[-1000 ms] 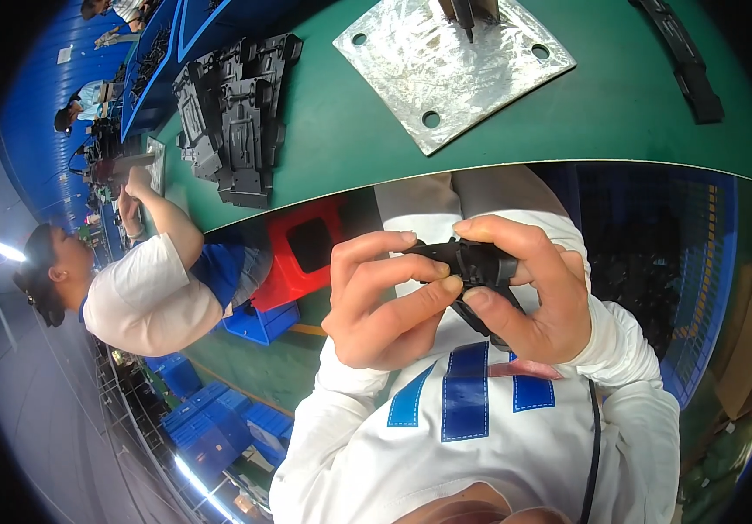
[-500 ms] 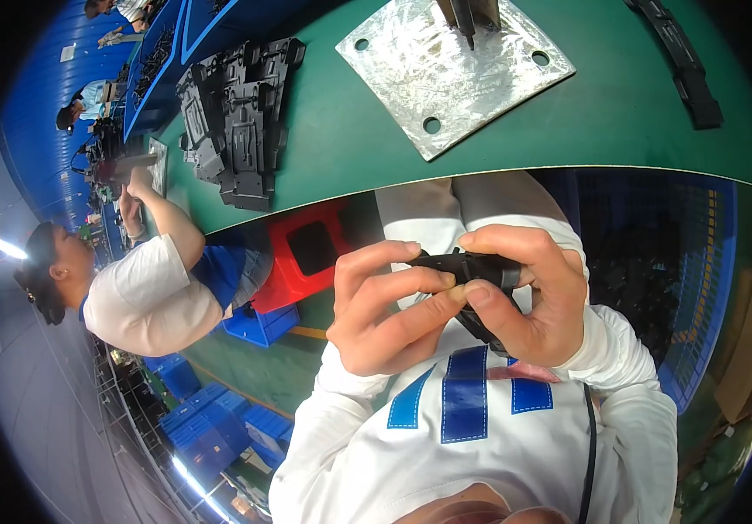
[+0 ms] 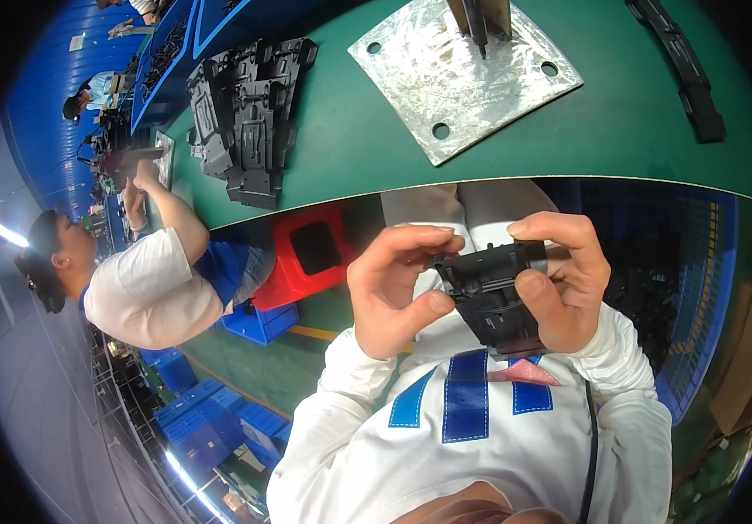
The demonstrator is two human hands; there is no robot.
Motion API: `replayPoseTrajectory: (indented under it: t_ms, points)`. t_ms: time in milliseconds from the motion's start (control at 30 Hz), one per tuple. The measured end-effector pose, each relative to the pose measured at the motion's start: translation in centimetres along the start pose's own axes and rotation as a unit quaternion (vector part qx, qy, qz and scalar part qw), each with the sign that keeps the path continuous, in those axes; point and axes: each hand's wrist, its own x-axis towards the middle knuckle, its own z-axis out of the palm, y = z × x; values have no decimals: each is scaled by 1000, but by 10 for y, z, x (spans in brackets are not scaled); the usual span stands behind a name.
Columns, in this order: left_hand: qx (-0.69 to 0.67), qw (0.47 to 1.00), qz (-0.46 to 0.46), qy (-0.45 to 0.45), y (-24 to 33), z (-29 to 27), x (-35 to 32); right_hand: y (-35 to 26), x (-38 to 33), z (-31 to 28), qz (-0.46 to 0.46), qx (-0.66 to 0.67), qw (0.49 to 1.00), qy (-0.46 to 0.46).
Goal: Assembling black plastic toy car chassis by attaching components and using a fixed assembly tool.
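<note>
Through the head camera, I locate the black plastic part (image 3: 491, 306) clear of the green table (image 3: 586, 135), off its 6 o'clock edge. My right hand (image 3: 571, 288) grips the part at 3 o'clock, thumb on its face. My left hand (image 3: 389, 288) curves around at 9 o'clock, thumb and fingers parted; I cannot tell whether it grips. From the part, a metal plate (image 3: 455, 96) lies at 12 o'clock, stacked black mouldings (image 3: 255, 131) at 10.

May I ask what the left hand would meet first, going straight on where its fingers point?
The left hand would probably meet the black part held in the right hand, though depth, and any present contact, are unclear.
</note>
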Motion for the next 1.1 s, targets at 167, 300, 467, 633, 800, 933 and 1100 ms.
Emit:
replayPoseTrajectory:
  t_ms: [167,300,467,633,800,933,1100]
  points:
    - [31,999,5,-14,5,5,0,7,-2,-1,-48,-59,997,-19]
    - [45,999,9,11,5,9,1,6,-1,-1,-57,-88,994,-10]
    - [22,999,-23,35,4,8,6,-4,8,5,41,-46,998,16]
    - [-14,998,-43,32,4,10,10,-9,13,7,85,-9,996,29]
    - [8,998,-60,21,10,12,10,-4,10,7,68,0,997,31]
    - [120,992,8,23,10,12,5,0,7,6,57,-9,998,19]
    - [218,970,81,65,4,17,4,1,11,8,86,25,996,16]
